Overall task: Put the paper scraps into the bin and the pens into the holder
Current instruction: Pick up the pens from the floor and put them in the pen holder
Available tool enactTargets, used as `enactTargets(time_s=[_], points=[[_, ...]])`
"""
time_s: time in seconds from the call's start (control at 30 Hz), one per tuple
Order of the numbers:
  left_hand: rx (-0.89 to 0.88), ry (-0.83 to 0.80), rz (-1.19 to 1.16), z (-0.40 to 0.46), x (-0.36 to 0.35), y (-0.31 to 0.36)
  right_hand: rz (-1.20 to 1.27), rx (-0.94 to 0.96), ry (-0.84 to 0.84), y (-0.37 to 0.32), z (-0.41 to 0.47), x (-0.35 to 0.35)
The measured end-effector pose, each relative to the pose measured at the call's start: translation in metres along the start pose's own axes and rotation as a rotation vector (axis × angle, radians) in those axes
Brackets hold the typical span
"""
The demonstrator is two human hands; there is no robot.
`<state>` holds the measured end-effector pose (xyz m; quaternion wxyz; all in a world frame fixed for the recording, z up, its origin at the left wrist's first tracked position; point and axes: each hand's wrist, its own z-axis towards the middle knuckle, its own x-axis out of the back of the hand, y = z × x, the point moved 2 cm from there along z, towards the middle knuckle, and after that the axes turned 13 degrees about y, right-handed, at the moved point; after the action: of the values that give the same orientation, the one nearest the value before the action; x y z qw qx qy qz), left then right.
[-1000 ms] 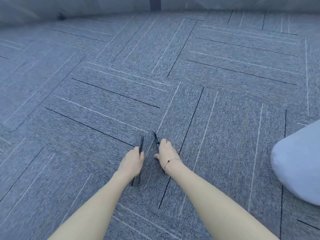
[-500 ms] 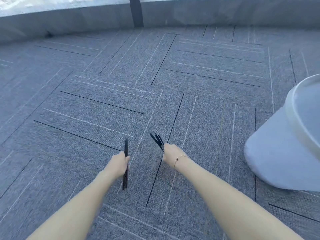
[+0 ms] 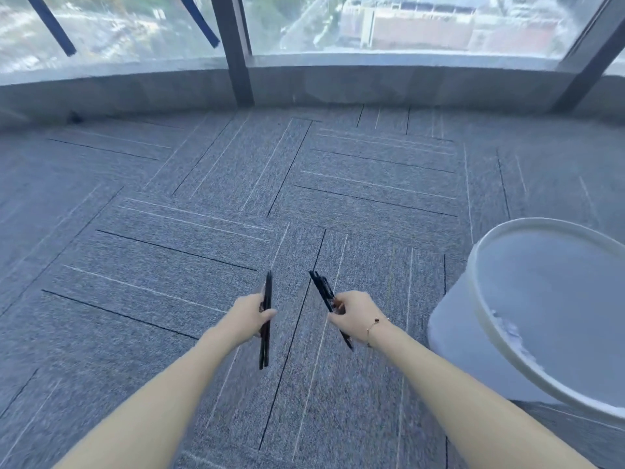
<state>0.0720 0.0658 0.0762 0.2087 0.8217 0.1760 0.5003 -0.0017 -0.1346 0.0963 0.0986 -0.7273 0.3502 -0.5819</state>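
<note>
1. at 12 o'clock, top of frame, a window wall (image 3: 338, 25) with dark mullions is now in view; a second ago the shot was nearly all carpet (image 3: 203, 184), so the head has tipped up, likely the person rising from the floor.
2. at 3 to 4 o'clock the white bin (image 3: 500, 319) now shows its rim and open top, where before only a bit of its side showed. whitish stuff lies inside, probably paper scraps, too blurred to confirm.
3. left hand (image 3: 247, 319), near 6 o'clock, is clenched around black pens (image 3: 267, 299), looks like two. they were down at the carpet a second ago, now lifted clear.
4. right hand (image 3: 355, 316), just right of centre, pinches its own bundle of black pens (image 3: 323, 291), tips toward 11 o'clock, count unclear.
5. meaning: pens all picked up, none seen on the carpet. holder not in view, so next is finding it.
</note>
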Motion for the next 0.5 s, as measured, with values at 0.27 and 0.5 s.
enactTargets(time_s=[0.27,0.5], points=[[-0.007,0.092,-0.056,-0.066,0.093,0.091,0.010,-0.001,-0.097,-0.064,-0.038,0.097],[0.037,-0.009,-0.122,-0.145,0.265,0.194,-0.016,0.148,-0.119,-0.201,-0.098,0.267]])
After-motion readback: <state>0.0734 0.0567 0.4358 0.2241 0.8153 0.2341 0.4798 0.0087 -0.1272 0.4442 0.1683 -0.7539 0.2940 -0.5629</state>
